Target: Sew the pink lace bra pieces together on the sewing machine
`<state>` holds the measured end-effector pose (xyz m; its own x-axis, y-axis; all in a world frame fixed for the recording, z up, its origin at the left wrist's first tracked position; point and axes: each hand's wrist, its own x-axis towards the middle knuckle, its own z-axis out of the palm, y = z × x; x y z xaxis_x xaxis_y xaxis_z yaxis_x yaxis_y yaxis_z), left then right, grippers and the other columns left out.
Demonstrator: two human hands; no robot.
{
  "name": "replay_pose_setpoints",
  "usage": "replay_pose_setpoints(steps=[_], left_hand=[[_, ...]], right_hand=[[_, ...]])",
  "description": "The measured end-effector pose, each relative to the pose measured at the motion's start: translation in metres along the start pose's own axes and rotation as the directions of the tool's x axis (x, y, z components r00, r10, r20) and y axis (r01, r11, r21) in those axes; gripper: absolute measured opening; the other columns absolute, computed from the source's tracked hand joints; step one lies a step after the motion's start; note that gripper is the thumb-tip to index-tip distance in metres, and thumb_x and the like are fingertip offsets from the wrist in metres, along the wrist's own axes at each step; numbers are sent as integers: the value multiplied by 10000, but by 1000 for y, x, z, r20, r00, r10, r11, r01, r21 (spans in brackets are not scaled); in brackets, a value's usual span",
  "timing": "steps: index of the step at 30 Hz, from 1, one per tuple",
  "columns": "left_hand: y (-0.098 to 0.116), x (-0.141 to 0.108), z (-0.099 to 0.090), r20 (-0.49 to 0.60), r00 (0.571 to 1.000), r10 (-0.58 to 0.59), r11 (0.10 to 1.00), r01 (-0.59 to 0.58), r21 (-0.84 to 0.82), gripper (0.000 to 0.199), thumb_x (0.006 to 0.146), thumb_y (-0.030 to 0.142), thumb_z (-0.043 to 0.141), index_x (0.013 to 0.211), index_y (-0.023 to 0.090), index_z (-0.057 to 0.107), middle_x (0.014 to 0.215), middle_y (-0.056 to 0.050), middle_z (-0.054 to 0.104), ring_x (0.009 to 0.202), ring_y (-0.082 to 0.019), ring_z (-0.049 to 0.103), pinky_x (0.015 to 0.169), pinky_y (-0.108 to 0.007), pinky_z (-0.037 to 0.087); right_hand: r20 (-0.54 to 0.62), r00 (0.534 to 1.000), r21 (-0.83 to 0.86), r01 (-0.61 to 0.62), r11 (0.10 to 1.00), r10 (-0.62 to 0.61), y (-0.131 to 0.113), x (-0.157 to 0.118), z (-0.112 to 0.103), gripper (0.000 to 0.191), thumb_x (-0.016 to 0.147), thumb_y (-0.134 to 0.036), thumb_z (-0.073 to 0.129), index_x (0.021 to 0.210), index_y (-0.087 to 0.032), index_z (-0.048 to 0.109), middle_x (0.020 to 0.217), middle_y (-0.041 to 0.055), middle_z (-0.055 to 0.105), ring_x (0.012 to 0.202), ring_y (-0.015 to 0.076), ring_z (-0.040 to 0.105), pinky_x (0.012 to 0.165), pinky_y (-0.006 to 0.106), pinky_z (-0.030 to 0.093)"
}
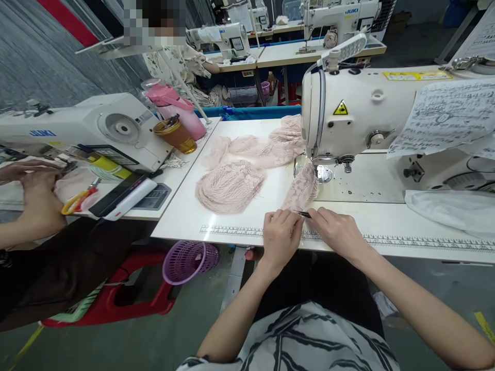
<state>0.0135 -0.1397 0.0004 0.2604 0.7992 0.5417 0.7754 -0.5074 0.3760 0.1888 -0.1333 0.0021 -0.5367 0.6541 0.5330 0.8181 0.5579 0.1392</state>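
Note:
My left hand (283, 236) is closed on the near end of a strip of pale pink lace (300, 186), which runs back under the sewing machine (348, 113) at its needle area. Close beside it, my right hand (335, 231) grips a small dark pointed tool (304, 214) that looks like tweezers. Its tip points left and meets the lace by my left fingers. My hands hide the tool's other end and the lace edge. To the left lies a layered pile of pink lace (231, 186), with more loose lace (247, 147) behind it.
A printed ruler (232, 231) runs along the table's front edge. At left, a co-worker's hand (40, 188) rests near orange-handled scissors (79, 200) and another sewing machine (112, 123). An amber cup (176, 135) and pink bottle (181, 111) stand between. A purple basket (189, 263) sits below.

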Motion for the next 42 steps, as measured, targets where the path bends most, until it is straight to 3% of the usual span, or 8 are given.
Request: replay_pose_setpoints(steps=[6, 20, 25, 32, 36, 38, 39, 42], left_hand=[[2, 0, -2, -14, 1000, 6, 1000, -6, -10, 186, 963, 205, 489, 785, 185, 539, 727, 14, 605, 692, -140, 518, 711, -321, 317], [3, 2, -3, -11, 1000, -3, 1000, 3, -8, 214, 967, 215, 479, 765, 186, 545, 717, 13, 600, 683, -138, 512, 704, -329, 320], [2, -1, -3, -26, 1000, 9, 1000, -9, -28, 205, 958, 215, 510, 761, 187, 561, 720, 16, 610, 688, -132, 522, 709, -329, 331], [41, -19, 2, -50, 991, 127, 984, -132, -123, 156, 911, 217, 603, 755, 205, 609, 707, 11, 619, 695, -133, 550, 671, -323, 359], [65, -24, 10, -22, 978, 207, 961, -208, -181, 143, 917, 208, 599, 774, 199, 594, 703, 9, 626, 680, -135, 545, 655, -318, 365], [69, -23, 13, -19, 977, 213, 960, -213, -184, 115, 916, 202, 604, 801, 197, 597, 706, 9, 627, 687, -141, 539, 654, -319, 356], [70, -23, 15, -17, 977, 212, 961, -211, -180, 102, 915, 202, 607, 814, 198, 599, 709, 9, 628, 689, -142, 534, 652, -318, 351], [71, -21, 17, 1, 974, 226, 958, -222, -181, 138, 923, 193, 586, 785, 195, 581, 706, 10, 625, 669, -139, 516, 639, -315, 343]], right_hand=[[-57, 998, -8, 12, 1000, -13, -1, 1, -2, 143, 928, -110, 495, 1014, -110, 610, 681, -23, 568, 538, 66, 497, 439, 232, 259], [-31, 999, 5, -11, 1000, 11, 0, -1, 1, 170, 934, -89, 457, 1003, -134, 606, 681, -13, 580, 540, 76, 505, 449, 238, 245], [-70, 997, -13, -42, 999, 41, 16, -11, -4, 148, 945, -162, 507, 1028, -126, 624, 725, -9, 620, 545, 69, 517, 455, 224, 264], [31, 975, -133, -214, 968, 220, 77, -38, -16, 223, 944, -256, 513, 1073, -141, 653, 917, 80, 681, 816, 198, 586, 658, 292, 389], [22, 944, -10, -328, 945, 328, 72, -48, -34, 214, 949, -284, 497, 998, -161, 665, 1018, 103, 672, 906, 225, 584, 740, 328, 398], [80, 894, 195, -448, 872, 441, 54, -52, -47, 297, 979, -336, 444, 830, -171, 641, 842, 60, 663, 749, 160, 580, 638, 267, 384], [177, 865, 300, -501, 812, 469, 44, -54, -53, 362, 992, -374, 405, 761, -182, 606, 730, 26, 630, 640, 127, 546, 577, 245, 354], [455, 781, 405, -609, 682, 428, 19, -60, -68, 512, 978, -526, 349, 600, -195, 451, 520, -36, 472, 462, 91, 383, 492, 236, 241]])
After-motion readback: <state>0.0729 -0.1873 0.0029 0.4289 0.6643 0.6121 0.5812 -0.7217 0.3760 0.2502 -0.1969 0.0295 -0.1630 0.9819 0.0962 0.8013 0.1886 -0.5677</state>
